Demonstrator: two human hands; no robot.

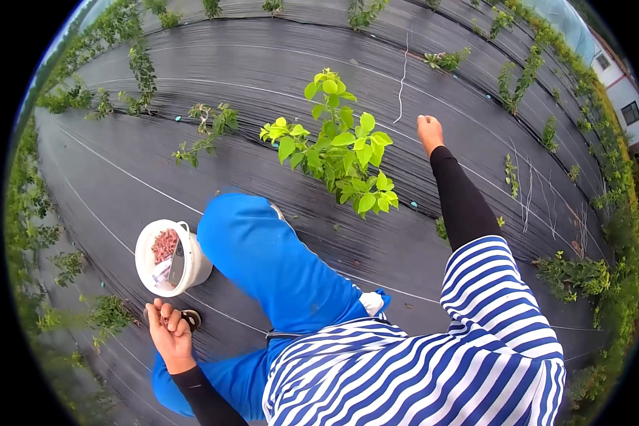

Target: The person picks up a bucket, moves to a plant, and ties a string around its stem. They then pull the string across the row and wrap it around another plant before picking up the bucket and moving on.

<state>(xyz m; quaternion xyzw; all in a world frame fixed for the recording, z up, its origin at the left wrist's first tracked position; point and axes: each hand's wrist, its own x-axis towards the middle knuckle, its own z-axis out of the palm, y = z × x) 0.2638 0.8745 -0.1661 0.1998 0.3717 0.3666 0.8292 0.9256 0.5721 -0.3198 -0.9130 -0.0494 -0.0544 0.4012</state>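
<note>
My left hand [171, 335] is low on the left, fingers curled around what look like small reddish pieces, mostly hidden. Just above it stands a white bucket [143, 268] holding many small pinkish-red pieces [165, 245], a dark flat rectangular object [178, 264] and a whitish packet [162, 272]. My right hand [430, 133] is stretched out ahead, closed; whatever its fingers hold cannot be made out. A thin white string [402, 79] lies just left of it, apart from the fingers. Between my hands grows a leafy bright green plant [341, 145].
Black ground sheeting [263, 64] with thin white lines covers the ground. Smaller plants stand in rows, one drooping plant [209, 131] at left. Thin pale stems [529, 192] lie at right. My blue-trousered knee [241, 227] is beside the bucket. A white building [621, 99] stands far right.
</note>
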